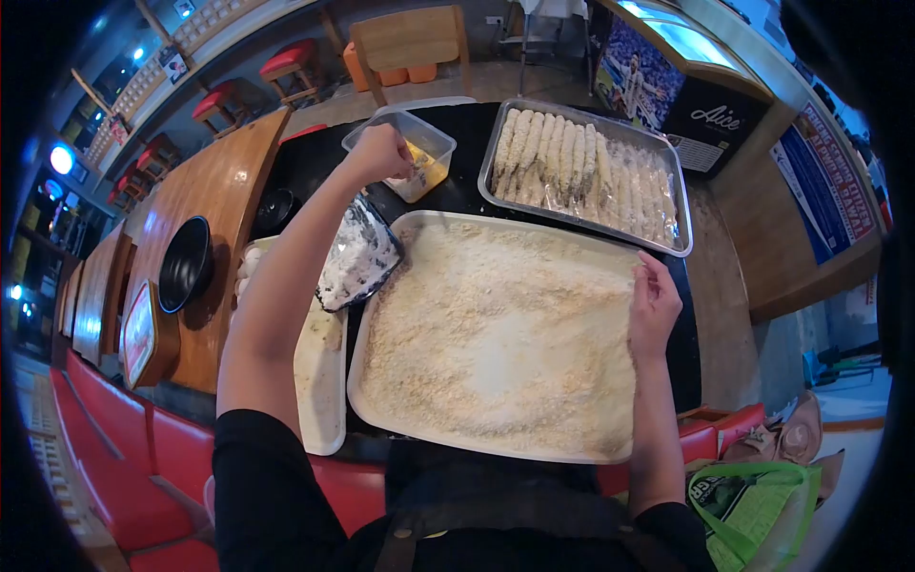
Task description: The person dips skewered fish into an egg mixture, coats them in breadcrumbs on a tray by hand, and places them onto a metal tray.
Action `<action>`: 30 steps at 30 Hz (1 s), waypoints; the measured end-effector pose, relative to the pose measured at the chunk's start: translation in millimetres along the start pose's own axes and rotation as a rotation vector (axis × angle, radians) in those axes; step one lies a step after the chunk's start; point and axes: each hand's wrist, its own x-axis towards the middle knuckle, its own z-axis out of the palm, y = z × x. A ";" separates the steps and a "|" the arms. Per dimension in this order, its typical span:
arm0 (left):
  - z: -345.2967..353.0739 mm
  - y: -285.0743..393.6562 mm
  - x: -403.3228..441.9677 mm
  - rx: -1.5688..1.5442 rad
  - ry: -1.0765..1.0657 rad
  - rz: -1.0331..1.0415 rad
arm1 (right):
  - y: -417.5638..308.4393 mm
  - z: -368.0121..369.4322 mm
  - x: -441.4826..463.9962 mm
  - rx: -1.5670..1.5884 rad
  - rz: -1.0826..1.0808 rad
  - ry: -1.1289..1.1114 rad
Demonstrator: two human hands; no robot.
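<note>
My left hand (381, 156) reaches over a clear plastic container (431, 133) of yellow liquid, which looks like beaten egg. Its fingers point down, pinched together; what they hold, if anything, is hidden. At the right rim of a large white tray (366, 381), my right hand (656, 297) has its fingers curled against the edge. Pale breadcrumbs (496, 334) cover the tray, with a whiter patch in the middle. Under my left forearm, a dark tray of white flour (355, 255) is partly covered.
A metal tray (593, 227) of crumb-coated sticks, in rows, stands at the back right. Eggs (250, 267) and a cream tray (326, 391) lie left. A black bowl (186, 264) sits on the wooden table (214, 205). A chair (410, 48) stands behind.
</note>
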 end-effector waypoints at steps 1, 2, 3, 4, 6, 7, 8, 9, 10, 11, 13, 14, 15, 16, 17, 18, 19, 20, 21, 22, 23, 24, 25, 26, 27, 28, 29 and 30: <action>1.2 -0.3 -0.3 0.024 0.020 -0.010 | 1.0 0.2 0.1 0.008 0.006 0.000; 2.7 -0.3 -0.2 0.048 0.039 -0.017 | 2.3 0.2 -0.1 0.016 0.013 0.002; 5.4 -3.1 2.0 0.096 0.063 -0.025 | 4.0 0.4 -0.2 0.022 0.013 0.007; 7.3 -5.9 4.8 0.145 0.087 -0.032 | 5.5 0.8 -0.3 0.028 0.014 0.012; 7.8 -7.1 12.3 0.197 0.062 -0.085 | 6.4 0.6 0.0 0.038 0.011 0.015; 7.6 -5.0 16.8 0.200 0.012 -0.129 | 6.1 0.7 0.2 0.042 0.007 0.015; 7.1 -3.3 21.0 0.203 -0.038 -0.173 | 6.1 0.5 0.4 0.045 0.004 0.015; 8.5 -4.4 24.7 0.061 -0.057 -0.211 | 6.7 0.1 0.4 0.044 0.007 0.014; 10.6 -5.8 27.8 -0.081 -0.076 -0.249 | 7.5 0.4 0.4 0.044 0.009 0.012; 13.1 -6.9 31.0 -0.222 -0.095 -0.287 | 8.1 0.6 0.6 0.044 0.013 0.010; 24.9 -13.3 40.0 -0.350 -0.067 -0.256 | 7.5 0.5 1.2 0.028 0.011 0.006; 30.9 -17.3 43.7 -0.415 -0.054 -0.241 | 7.4 0.3 1.0 0.019 0.012 0.003; 30.9 -10.7 41.1 -0.301 -0.055 -0.238 | 6.9 0.3 0.5 0.021 0.009 0.002; 32.1 -2.5 39.2 -0.189 -0.054 -0.231 | 5.8 0.5 -0.2 0.022 0.006 0.001; 31.3 4.7 37.0 -0.076 -0.052 -0.224 | 4.9 0.5 -0.3 0.023 0.002 0.001; 32.6 5.4 37.7 0.009 -0.057 -0.211 | 4.7 0.3 0.0 0.024 0.001 0.003; 33.6 5.8 38.1 0.095 -0.061 -0.198 | 4.6 0.3 0.1 0.025 0.000 0.004; 34.2 5.7 38.3 0.182 -0.065 -0.185 | 4.5 0.6 0.0 0.027 0.000 0.005; 33.7 3.7 37.9 0.128 -0.094 -0.177 | 3.9 1.0 -0.3 0.020 0.002 0.003; 31.3 0.0 36.7 0.074 -0.121 -0.170 | 2.9 1.2 -0.1 0.013 0.002 0.001; 28.1 -3.8 35.7 0.018 -0.147 -0.162 | 2.3 1.2 0.4 0.006 0.001 -0.001; 22.5 -7.9 34.5 -0.070 -0.144 -0.170 | 3.5 1.3 0.8 0.004 0.000 -0.001; 13.7 -11.2 32.2 -0.159 -0.142 -0.178 | 5.5 1.3 1.0 0.003 0.000 -0.001; 4.8 -14.2 30.2 -0.246 -0.141 -0.186 | 7.0 1.4 0.7 0.002 0.000 -0.001; -7.2 -13.6 26.9 -0.264 -0.117 -0.187 | 6.6 1.4 0.6 0.001 0.001 -0.004; -20.8 -13.2 23.5 -0.282 -0.092 -0.190 | 5.2 1.2 0.8 0.001 0.001 -0.008; -31.7 -12.0 18.7 -0.300 -0.065 -0.193 | 3.7 1.1 0.9 0.002 0.000 -0.012; -37.5 -17.4 18.0 -0.334 -0.042 -0.183 | 2.3 1.3 0.7 -0.002 0.004 -0.009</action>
